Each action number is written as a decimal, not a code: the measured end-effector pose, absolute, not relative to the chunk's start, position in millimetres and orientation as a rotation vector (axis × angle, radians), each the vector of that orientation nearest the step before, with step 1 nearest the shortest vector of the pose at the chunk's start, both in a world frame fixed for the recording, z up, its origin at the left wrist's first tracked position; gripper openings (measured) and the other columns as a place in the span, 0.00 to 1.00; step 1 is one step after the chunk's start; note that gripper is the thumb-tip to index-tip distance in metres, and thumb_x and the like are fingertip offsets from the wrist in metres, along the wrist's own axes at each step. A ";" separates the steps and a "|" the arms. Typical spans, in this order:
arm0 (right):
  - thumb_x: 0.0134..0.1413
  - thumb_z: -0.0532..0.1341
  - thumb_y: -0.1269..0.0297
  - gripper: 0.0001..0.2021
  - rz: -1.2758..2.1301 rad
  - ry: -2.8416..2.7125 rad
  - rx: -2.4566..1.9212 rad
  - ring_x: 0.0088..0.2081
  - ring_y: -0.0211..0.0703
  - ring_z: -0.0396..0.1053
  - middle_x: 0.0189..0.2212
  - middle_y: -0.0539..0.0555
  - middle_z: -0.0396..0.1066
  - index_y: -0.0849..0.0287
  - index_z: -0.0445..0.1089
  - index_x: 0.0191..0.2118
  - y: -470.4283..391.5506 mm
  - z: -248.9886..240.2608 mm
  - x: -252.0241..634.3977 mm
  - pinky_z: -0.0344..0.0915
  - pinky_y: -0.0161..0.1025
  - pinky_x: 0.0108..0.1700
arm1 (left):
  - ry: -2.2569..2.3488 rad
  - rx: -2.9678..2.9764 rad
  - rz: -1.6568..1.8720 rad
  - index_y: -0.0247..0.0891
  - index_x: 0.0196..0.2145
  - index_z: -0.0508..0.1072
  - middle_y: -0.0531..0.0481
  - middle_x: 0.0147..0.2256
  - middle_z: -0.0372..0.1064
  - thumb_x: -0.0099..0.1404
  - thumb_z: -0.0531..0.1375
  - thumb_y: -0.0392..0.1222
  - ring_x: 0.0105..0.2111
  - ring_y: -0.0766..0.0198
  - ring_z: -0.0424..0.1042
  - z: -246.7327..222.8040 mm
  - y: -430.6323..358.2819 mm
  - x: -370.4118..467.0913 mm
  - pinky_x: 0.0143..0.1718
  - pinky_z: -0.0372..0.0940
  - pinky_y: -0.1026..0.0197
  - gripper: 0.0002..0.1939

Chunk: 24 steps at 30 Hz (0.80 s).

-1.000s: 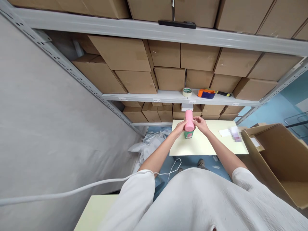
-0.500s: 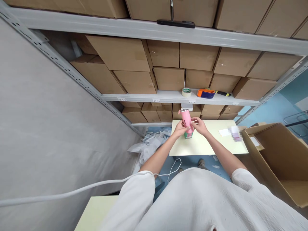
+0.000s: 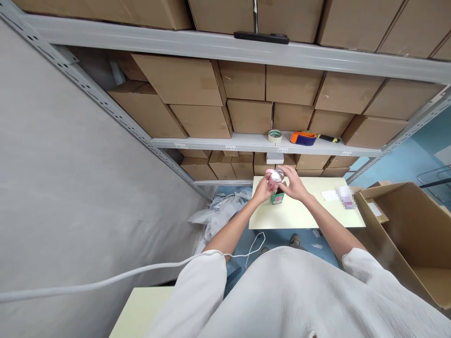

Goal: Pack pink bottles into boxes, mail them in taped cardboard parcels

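A pink bottle (image 3: 274, 182) is tipped so that its round, shiny metal end faces me. Around its left side close the fingers of my left hand (image 3: 262, 190). My right hand (image 3: 293, 184) grips the right edge of the shiny end between thumb and fingers. Just below the bottle, a small green box (image 3: 277, 198) stands on the pale yellow table (image 3: 303, 217); its top is partly hidden by the bottle and my right hand.
Shelves hold many cardboard boxes (image 3: 246, 116). A tape roll (image 3: 275, 136), an orange-and-blue tape dispenser (image 3: 303, 138) and a yellow-black cutter (image 3: 328, 138) lie on the middle shelf. To the right stands a large open carton (image 3: 384, 253). Plastic wrapping (image 3: 214, 213) lies left; a white cable (image 3: 148, 269) crosses my left arm.
The pink bottle has turned from nearly upright, side showing, to its shiny end facing me. My right hand has shifted to that end. The view has moved slightly.
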State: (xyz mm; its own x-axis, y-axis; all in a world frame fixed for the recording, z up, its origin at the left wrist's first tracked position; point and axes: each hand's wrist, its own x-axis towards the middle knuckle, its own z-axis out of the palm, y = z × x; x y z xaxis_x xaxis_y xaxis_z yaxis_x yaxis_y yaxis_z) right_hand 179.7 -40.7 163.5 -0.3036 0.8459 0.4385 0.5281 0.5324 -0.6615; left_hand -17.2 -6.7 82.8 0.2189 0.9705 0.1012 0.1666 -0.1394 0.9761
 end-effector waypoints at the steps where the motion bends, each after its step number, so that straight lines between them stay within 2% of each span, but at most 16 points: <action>1: 0.64 0.65 0.58 0.34 0.490 -2.043 -1.083 0.70 0.64 0.61 0.70 0.62 0.63 0.48 0.63 0.74 -39.0 166.9 182.2 0.62 0.63 0.72 | 1.101 1.574 1.026 0.42 0.55 0.73 0.46 0.51 0.77 0.55 0.73 0.38 0.50 0.51 0.76 80.4 -6.0 -18.3 0.54 0.71 0.51 0.30; 3: 0.66 0.64 0.59 0.32 0.489 -2.136 -1.039 0.70 0.65 0.61 0.69 0.62 0.64 0.47 0.65 0.73 -34.8 173.5 187.8 0.60 0.65 0.72 | 1.021 1.649 0.969 0.41 0.58 0.71 0.44 0.54 0.76 0.54 0.72 0.38 0.53 0.49 0.76 74.4 -4.4 -20.0 0.57 0.70 0.49 0.33; 6: 0.66 0.65 0.59 0.30 0.547 -2.217 -1.032 0.66 0.64 0.65 0.63 0.62 0.68 0.47 0.68 0.72 -27.2 181.6 197.8 0.64 0.64 0.69 | 0.843 1.663 0.866 0.40 0.63 0.69 0.39 0.62 0.73 0.54 0.72 0.38 0.60 0.45 0.73 64.5 -1.7 -21.3 0.62 0.67 0.48 0.39; 9: 0.63 0.69 0.59 0.32 0.641 -2.288 -1.055 0.60 0.61 0.69 0.57 0.61 0.69 0.47 0.69 0.72 -19.4 186.5 209.1 0.69 0.61 0.66 | 0.740 1.667 0.762 0.39 0.65 0.68 0.37 0.64 0.71 0.54 0.73 0.41 0.62 0.43 0.72 55.6 1.3 -21.3 0.64 0.66 0.47 0.42; 15: 0.51 0.76 0.62 0.36 0.750 -2.421 -1.178 0.47 0.53 0.72 0.47 0.56 0.69 0.50 0.73 0.67 -8.5 193.5 224.4 0.75 0.51 0.53 | 0.728 1.713 0.658 0.38 0.64 0.70 0.38 0.61 0.74 0.53 0.74 0.41 0.59 0.45 0.74 45.7 4.9 -19.4 0.62 0.68 0.47 0.42; 19: 0.46 0.77 0.63 0.30 0.717 -2.451 -1.223 0.45 0.53 0.72 0.43 0.55 0.71 0.52 0.77 0.58 -7.7 200.2 225.3 0.73 0.47 0.49 | 0.732 1.746 0.627 0.37 0.63 0.72 0.39 0.59 0.76 0.53 0.73 0.39 0.58 0.46 0.75 46.5 6.6 -16.8 0.61 0.69 0.49 0.39; 24: 0.45 0.76 0.59 0.23 0.601 -2.337 -1.347 0.41 0.51 0.71 0.40 0.54 0.71 0.56 0.77 0.49 -5.8 208.6 231.9 0.70 0.44 0.44 | 0.916 1.743 0.760 0.38 0.68 0.70 0.37 0.65 0.72 0.60 0.69 0.35 0.62 0.46 0.73 42.7 15.1 -17.8 0.61 0.69 0.50 0.37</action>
State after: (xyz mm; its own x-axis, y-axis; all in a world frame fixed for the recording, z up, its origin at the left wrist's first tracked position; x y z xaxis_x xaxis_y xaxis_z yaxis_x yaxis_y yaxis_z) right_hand 231.9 -5.8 208.6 -0.4713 0.8754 0.1078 0.7150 0.4508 -0.5344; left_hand -17.8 15.1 42.7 0.5183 0.8517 0.0774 0.2340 -0.2283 0.9451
